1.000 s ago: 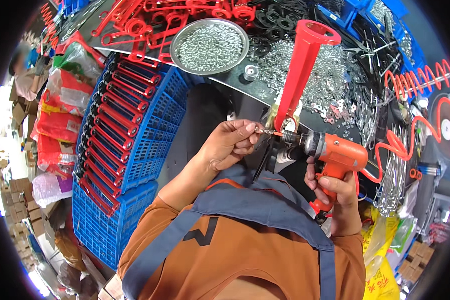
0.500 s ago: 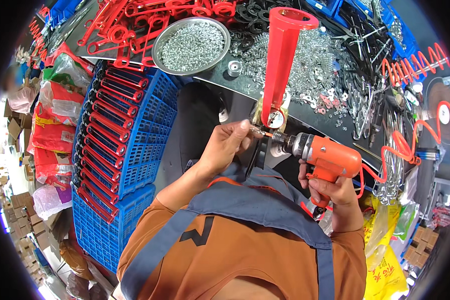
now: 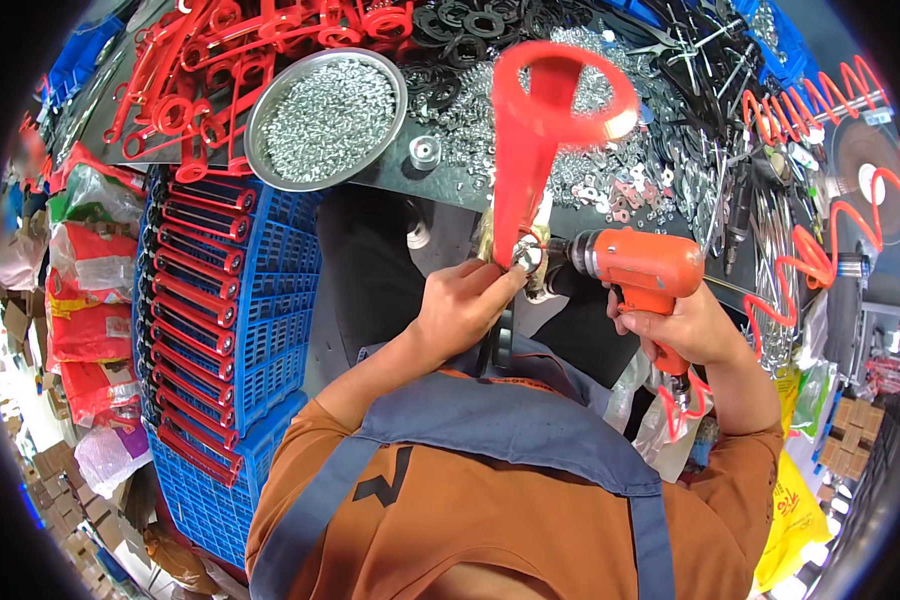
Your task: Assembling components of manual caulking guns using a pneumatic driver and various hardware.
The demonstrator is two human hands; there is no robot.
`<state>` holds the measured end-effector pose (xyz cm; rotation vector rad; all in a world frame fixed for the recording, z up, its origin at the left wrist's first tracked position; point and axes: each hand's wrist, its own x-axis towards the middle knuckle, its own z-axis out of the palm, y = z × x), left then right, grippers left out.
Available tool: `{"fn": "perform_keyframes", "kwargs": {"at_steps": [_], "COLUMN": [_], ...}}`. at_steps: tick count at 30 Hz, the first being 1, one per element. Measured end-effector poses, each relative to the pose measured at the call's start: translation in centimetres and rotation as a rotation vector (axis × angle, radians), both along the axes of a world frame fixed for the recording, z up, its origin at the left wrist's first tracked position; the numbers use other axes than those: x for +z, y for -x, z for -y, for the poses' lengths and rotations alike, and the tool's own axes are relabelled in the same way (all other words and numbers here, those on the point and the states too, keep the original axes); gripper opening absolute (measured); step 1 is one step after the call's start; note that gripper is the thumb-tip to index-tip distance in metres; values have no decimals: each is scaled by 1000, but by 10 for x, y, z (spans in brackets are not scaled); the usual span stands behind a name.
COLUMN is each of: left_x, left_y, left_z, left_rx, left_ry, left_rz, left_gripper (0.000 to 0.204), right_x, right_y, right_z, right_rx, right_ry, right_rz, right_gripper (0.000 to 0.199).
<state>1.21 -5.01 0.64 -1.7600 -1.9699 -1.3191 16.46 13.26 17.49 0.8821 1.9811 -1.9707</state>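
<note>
A red part with a large ring end [image 3: 526,165] stands upright before me, its ring end raised and blurred by motion. My left hand [image 3: 468,305] is closed at its lower end, fingertips against a small silver round piece [image 3: 527,251]. What the fingers pinch is partly hidden. My right hand [image 3: 692,325] grips an orange pistol-shaped air driver [image 3: 645,262] by its handle. The driver's dark nose points left, close to the red part's lower end; whether they touch is hard to tell. A coiled red hose [image 3: 810,262] hangs to the right of the driver.
A steel bowl of small metal pieces [image 3: 254,140] sits at the bench edge, beside a silver knob-like piece [image 3: 425,152]. Red ring-ended parts [image 3: 185,115] pile up behind. Blue crates [image 3: 280,290] with stacked red-and-black tools stand left. Loose washers [image 3: 635,195] and pliers-like tools lie right.
The red part's ring end has tipped toward me. My left hand has shifted right to its lower end. The driver has moved up and slightly left.
</note>
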Motion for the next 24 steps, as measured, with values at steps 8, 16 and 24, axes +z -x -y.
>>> {"fn": "perform_keyframes", "kwargs": {"at_steps": [8,16,24], "left_x": [-8,-4,5], "left_y": [6,9,8], "left_z": [-5,-8,-2], "left_rx": [-65,-152,-98], "left_ry": [0,72,59], "left_rz": [49,95,46], "left_gripper": [29,19,19], "right_x": [35,45,60], "right_y": [69,107,57], "right_z": [-14,-21,-16], "right_rx": [733,850,578], "right_ry": [-569,-401,-360], "right_rz": [7,124,306], "right_gripper": [21,53,43]}}
